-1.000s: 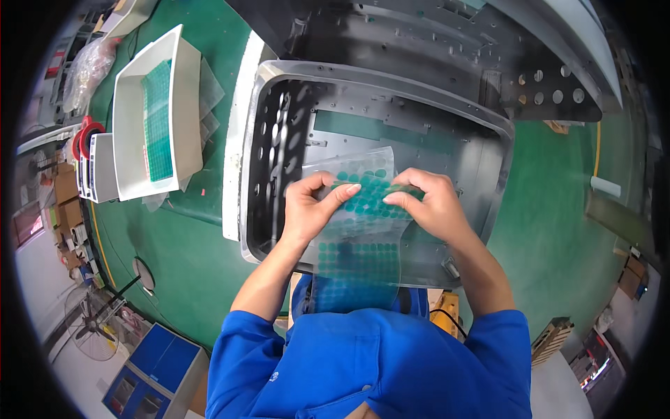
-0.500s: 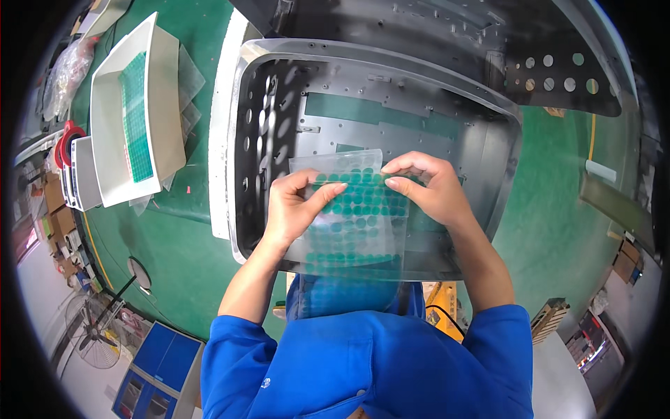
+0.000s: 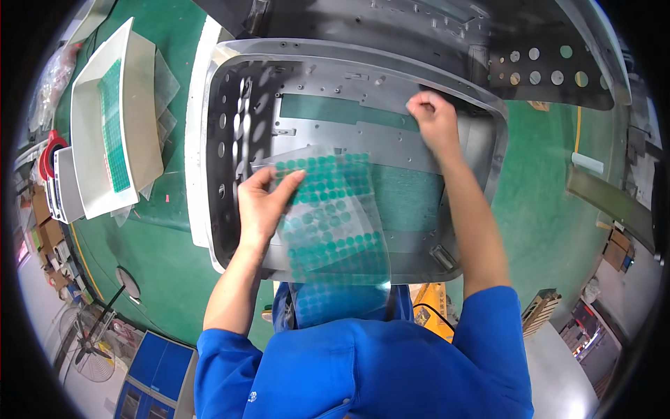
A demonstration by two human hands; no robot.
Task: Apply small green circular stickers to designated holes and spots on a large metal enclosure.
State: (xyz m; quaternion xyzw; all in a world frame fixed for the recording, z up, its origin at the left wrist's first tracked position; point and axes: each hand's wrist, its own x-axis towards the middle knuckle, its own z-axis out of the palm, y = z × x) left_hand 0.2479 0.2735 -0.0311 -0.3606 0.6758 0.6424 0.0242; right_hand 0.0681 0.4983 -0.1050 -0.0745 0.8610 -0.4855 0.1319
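Observation:
My left hand (image 3: 262,202) pinches the upper left edge of a clear sheet of round green stickers (image 3: 321,230), which hangs down toward my body. Some of its rows have gaps where dots are gone. Beneath the sheet lies a dark grey metal housing (image 3: 241,47) with a raised rim, studs and holes. My right hand (image 3: 434,122) is above the far right part of the housing, fingertips pressed together in a pinch. Whatever may be between those fingertips is too small to make out.
A white tray (image 3: 150,119) with green gridded sheets (image 3: 112,126) stands at the left, a red tape roll (image 3: 50,157) beside it. Behind the housing rises a large dark metal panel (image 3: 544,42) with round holes. A fan (image 3: 87,342) stands at the lower left.
My right hand has left the sheet and moved away to the far right over the housing. The sheet now hangs from my left hand alone, and the view has shifted slightly right.

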